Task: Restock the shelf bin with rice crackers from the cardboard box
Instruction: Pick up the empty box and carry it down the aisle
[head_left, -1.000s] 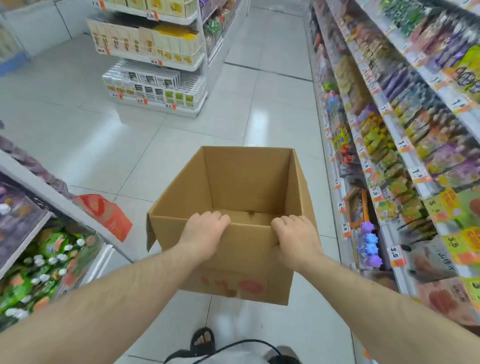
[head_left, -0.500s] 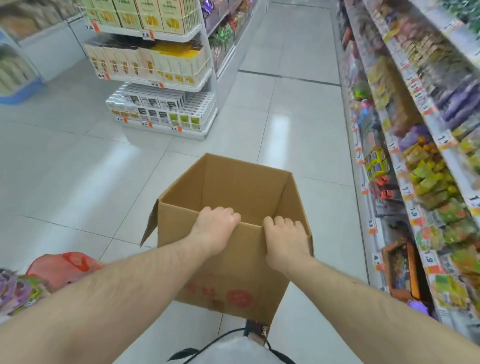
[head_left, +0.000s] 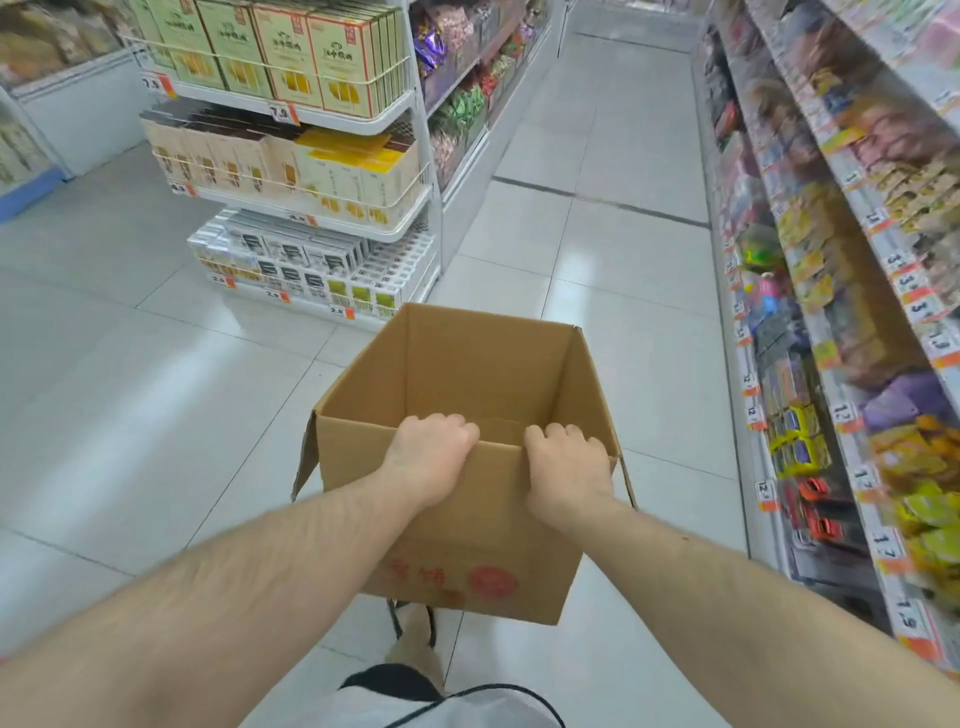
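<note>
An open brown cardboard box (head_left: 483, 374) with red print on its near side is held in the air in front of me, over the tiled aisle floor. What shows of its inside is bare cardboard; no rice crackers are visible. My left hand (head_left: 428, 454) grips the near rim, fingers curled over the edge into the box. My right hand (head_left: 569, 462) grips the same rim just to the right, fingers curled over it too. The two hands are a short gap apart.
A long shelf run (head_left: 841, 312) packed with snack bags and price tags lines the right side. An end display (head_left: 291, 171) of boxed goods stands ahead on the left. Tiled floor (head_left: 608, 249) stretches down the aisle between them. My sandalled foot (head_left: 415, 634) shows below the box.
I have walked forward along the aisle carrying the box. The low bins on my left have dropped out of view, and the end display is closer. Both hands keep their grip.
</note>
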